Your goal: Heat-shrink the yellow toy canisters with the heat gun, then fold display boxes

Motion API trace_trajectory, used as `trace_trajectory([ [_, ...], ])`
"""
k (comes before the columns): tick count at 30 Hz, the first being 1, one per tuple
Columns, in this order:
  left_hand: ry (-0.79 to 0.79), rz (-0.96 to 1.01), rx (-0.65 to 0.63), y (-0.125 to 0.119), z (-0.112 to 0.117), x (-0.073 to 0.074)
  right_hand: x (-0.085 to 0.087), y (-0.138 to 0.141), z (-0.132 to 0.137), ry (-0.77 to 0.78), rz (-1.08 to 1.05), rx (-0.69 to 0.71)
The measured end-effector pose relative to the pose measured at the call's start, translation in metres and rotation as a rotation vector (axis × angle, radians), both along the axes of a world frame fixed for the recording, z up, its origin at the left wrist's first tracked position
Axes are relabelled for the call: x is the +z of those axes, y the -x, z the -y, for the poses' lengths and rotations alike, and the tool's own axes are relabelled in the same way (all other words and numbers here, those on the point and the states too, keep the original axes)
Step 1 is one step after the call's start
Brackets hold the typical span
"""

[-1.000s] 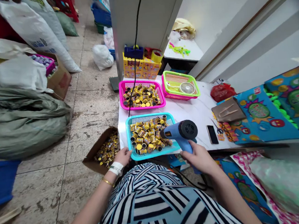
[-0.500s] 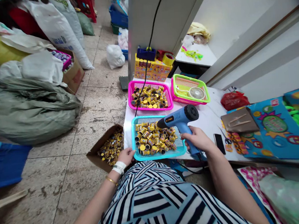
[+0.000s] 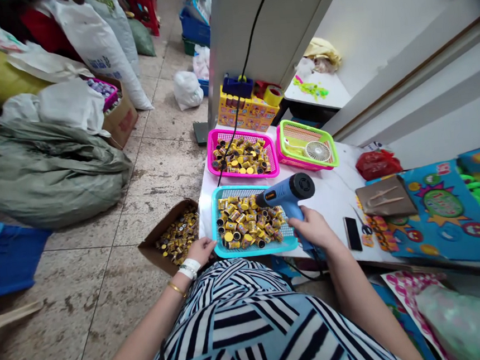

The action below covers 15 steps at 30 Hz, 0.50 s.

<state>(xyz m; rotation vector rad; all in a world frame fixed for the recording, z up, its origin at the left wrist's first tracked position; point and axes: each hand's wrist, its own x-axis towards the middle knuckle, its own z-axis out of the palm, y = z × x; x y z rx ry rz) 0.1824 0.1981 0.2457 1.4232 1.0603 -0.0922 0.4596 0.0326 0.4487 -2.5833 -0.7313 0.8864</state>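
Note:
My right hand (image 3: 314, 226) is wrapped round the handle of a blue heat gun (image 3: 285, 193). Its dark nozzle points left, over the near basket. That turquoise plastic basket (image 3: 293, 245) holds a heap of small yellow cylinders with black ends (image 3: 248, 224). At the basket's front left corner, my left hand (image 3: 202, 250) grips the rim between thumb and fingers. Below and to the left of this hand, an open cardboard box (image 3: 151, 246) contains more of the same small cylinders.
Behind stands a pink basket (image 3: 211, 168) of similar cylinders. A green basket (image 3: 333, 145) with a small fan (image 3: 318, 151) is beside it. A black cable (image 3: 249, 50) hangs down in front. A phone (image 3: 353, 233) and scissors (image 3: 365, 226) lie at the right.
The heat gun has shifted slightly, its rear end coming a little left and nearer to me. My left hand stays at the basket's corner. The view has moved slightly.

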Motion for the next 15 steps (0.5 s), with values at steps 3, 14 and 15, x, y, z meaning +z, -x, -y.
trace_trajectory([
  [3,0.004,-0.007,-0.004,0.000,-0.001,-0.001,0.001,0.006,-0.011,0.011,0.116,0.043],
  [14,-0.014,-0.054,0.066,0.035,0.014,-0.005,0.014,0.041,-0.052,0.056,0.154,0.318],
  [15,-0.020,-0.076,0.085,0.048,0.015,-0.002,0.018,0.042,-0.048,0.060,0.129,0.340],
])
